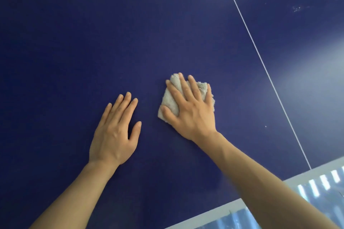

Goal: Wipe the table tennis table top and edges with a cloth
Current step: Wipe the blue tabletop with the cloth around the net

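On the dark blue table tennis counter, the right hand lies palm down on a folded beige terry cloth, its grip spread wide with straight fingers pressing the cloth flat against the surface rather than curling round it. The left hand rests flat on the bare counter just beside it, fingers straight and close together, its grip holding nothing. A thin white centre line runs diagonally to the right of the cloth, and the white edge stripe crosses the lower right corner under the right forearm.
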